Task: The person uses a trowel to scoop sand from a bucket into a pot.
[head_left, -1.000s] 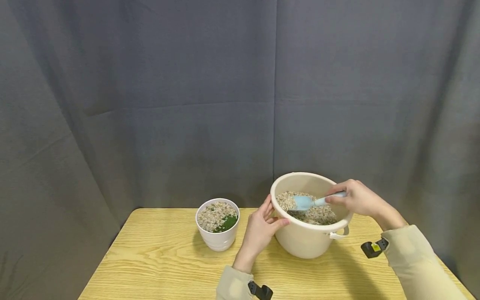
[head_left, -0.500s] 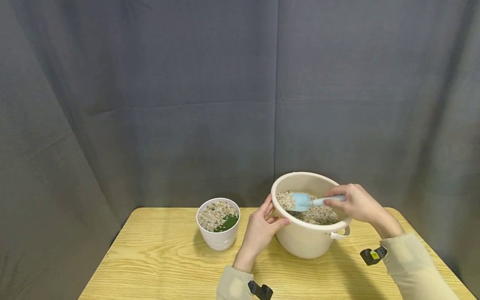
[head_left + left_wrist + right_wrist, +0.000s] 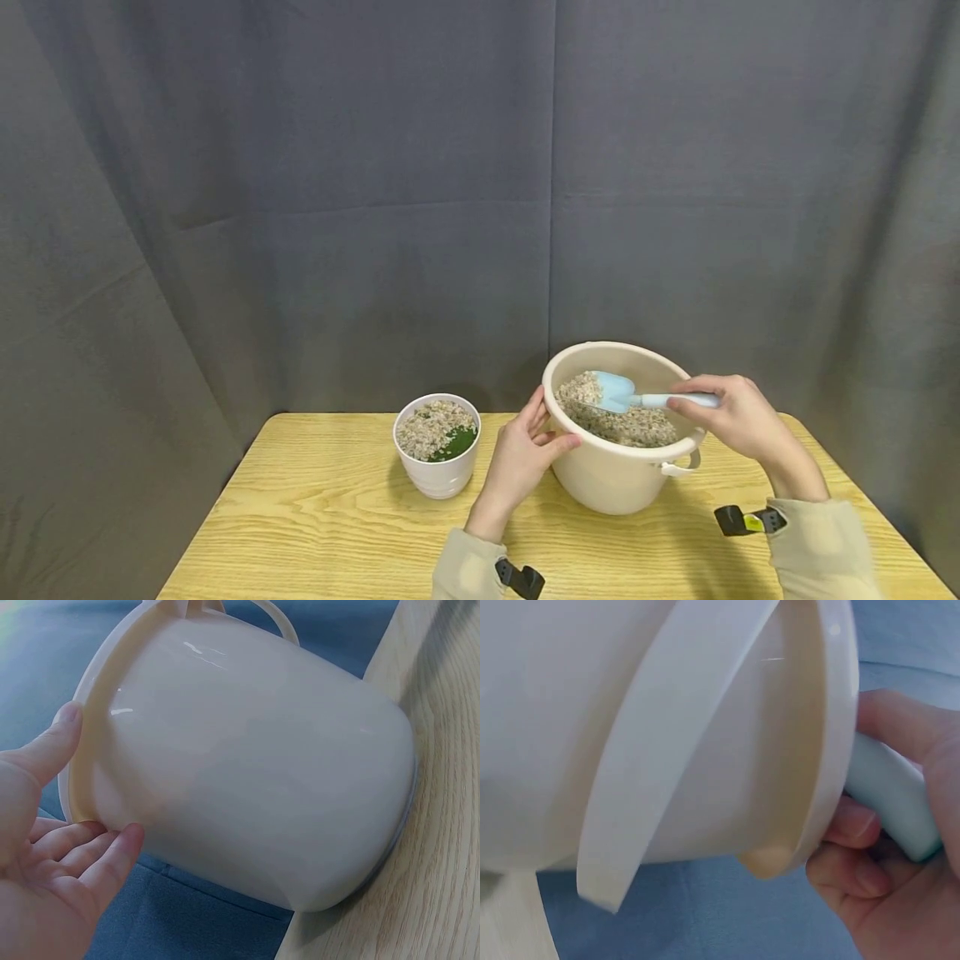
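Note:
My right hand (image 3: 750, 417) grips the handle of a light blue hand trowel (image 3: 615, 390). The trowel's blade carries a heap of pale granules, just above the granules (image 3: 637, 427) inside a cream bucket (image 3: 607, 483). At the bucket's left side, my left hand (image 3: 517, 462) holds the rim, thumb on the lip and fingers against the outside, as the left wrist view shows. To the left stands a white flowerpot (image 3: 438, 479), its granules (image 3: 431, 429) covering part of a green surface. In the right wrist view, the bucket's rim hides the trowel's blade.
Everything stands on a wooden table (image 3: 315, 517) with a light grain. A grey curtain (image 3: 405, 250) hangs directly behind it. The bucket's carrying handle (image 3: 681, 467) hangs at its right side. Dark wrist cameras (image 3: 521, 577) sit on both sleeves.
My right hand has drawn back to the right, and the trowel has risen out of the granules with a heap on its blade. The left hand and the flowerpot have stayed put.

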Demonstrator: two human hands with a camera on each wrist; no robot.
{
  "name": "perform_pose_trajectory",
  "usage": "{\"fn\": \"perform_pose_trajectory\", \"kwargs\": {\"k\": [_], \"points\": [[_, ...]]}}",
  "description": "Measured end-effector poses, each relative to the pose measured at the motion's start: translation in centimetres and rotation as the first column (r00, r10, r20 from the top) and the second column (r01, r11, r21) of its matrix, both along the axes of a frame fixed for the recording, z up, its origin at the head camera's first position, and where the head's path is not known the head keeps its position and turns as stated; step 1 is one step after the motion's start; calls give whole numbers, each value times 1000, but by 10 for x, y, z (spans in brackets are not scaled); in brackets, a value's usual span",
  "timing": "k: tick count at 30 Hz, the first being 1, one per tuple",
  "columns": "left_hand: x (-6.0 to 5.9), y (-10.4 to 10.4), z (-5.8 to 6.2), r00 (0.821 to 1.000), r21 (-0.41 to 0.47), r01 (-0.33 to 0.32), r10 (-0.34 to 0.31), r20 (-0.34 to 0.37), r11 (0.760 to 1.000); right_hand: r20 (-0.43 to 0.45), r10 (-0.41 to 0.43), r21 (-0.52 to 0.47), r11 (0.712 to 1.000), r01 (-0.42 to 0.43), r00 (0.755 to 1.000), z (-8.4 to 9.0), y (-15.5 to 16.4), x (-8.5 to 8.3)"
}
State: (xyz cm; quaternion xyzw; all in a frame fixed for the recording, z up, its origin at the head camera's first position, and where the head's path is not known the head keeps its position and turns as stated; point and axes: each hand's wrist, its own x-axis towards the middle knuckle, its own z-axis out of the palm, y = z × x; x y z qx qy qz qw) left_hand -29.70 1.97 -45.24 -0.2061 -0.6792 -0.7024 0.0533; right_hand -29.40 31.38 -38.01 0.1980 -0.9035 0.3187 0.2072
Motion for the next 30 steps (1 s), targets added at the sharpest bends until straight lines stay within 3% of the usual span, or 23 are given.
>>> {"fn": "perform_pose_trajectory", "kwargs": {"k": [12, 17, 24, 30], "points": [[1, -1, 1, 1000, -9, 8, -8, -5, 1000, 17, -112, -109, 988, 113, 994, -10, -5, 23], [3, -5, 4, 1000, -85, -9, 7, -23, 996, 3, -152, -110, 982, 151, 988, -8, -10, 31], [10, -28, 13, 990, -242, -116, 92, -109, 963, 29, -236, -97, 966, 238, 971, -6, -15, 42], [17, -67, 24, 961, -313, -233, 169, -219, 921, 39, -304, -85, 948, 307, 952, -1, -26, 51]]}}
